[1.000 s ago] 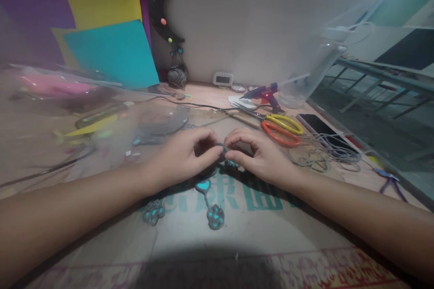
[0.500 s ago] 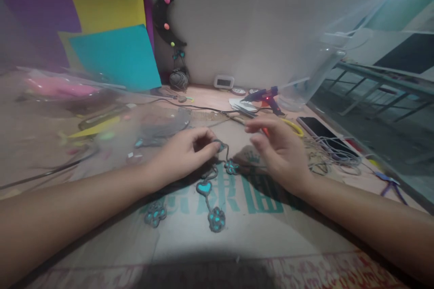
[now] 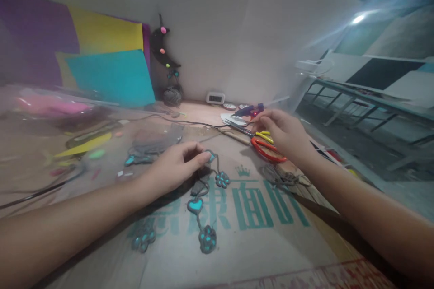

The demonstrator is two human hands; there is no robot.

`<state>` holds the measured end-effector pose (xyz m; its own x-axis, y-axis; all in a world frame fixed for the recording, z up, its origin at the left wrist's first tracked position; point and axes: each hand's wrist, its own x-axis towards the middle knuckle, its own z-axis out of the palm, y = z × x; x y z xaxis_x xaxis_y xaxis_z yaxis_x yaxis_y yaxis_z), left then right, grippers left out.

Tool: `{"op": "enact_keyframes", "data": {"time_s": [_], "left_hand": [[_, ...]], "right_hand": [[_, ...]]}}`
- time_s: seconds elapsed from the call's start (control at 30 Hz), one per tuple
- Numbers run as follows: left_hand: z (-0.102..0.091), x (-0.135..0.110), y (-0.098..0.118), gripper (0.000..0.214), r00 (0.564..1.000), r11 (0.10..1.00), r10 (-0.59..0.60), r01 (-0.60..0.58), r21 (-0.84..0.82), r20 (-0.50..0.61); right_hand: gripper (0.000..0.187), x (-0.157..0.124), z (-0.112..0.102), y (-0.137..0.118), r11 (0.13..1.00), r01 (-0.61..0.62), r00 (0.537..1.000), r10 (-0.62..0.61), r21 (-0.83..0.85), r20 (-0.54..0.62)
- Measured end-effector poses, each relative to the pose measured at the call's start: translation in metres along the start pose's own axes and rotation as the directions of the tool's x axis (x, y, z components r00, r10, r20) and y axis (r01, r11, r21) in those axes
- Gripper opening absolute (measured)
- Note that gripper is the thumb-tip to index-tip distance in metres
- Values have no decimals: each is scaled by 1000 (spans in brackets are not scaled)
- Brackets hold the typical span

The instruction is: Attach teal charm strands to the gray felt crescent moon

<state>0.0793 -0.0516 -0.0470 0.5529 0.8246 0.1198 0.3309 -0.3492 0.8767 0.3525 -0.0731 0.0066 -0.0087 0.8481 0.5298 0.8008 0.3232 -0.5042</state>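
Observation:
My left hand (image 3: 181, 167) pinches a small teal piece edged with grey cord (image 3: 212, 157) between thumb and forefinger. From it hangs a paw-shaped charm (image 3: 222, 179) with teal spots. Below lie a teal heart (image 3: 195, 206) and a larger paw charm (image 3: 207, 239), joined by grey cord. My right hand (image 3: 280, 131) is at the glue gun (image 3: 246, 111), its fingers bent together over the handle area; whether they grip it is hidden. Under that hand lie red-handled scissors (image 3: 267, 150).
Another paw charm (image 3: 144, 239) lies at front left. Grey cord (image 3: 276, 175) is bunched at the right. A wooden-handled tool (image 3: 235, 137) lies behind the charms. At the back stand a white digital clock (image 3: 215, 98) and a grey yarn ball (image 3: 172, 96).
My right hand has moved away from the charms, back and right over the scissors towards the glue gun, its fingers closing. My left hand keeps its pinch. The view has tilted up and turned right.

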Motion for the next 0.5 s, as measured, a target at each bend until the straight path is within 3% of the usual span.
{"op": "enact_keyframes", "data": {"time_s": [0.2,0.3,0.4,0.5], "left_hand": [[0,0,1,39,1000,997,-14,16,-73,28],[0,1,0,40,1000,998,-8,10,-69,28],[-1,3,-1,40,1000,998,-18,19,-56,20],[-2,4,-1,43,997,995,-68,70,-70,31]], "right_hand": [[14,7,16,15,961,35,983,17,-276,184],[24,11,32,20,916,116,947,14,-383,320],[29,12,40,20,901,168,924,-3,-399,383],[27,9,34,20,877,245,900,-46,-414,435]]}}
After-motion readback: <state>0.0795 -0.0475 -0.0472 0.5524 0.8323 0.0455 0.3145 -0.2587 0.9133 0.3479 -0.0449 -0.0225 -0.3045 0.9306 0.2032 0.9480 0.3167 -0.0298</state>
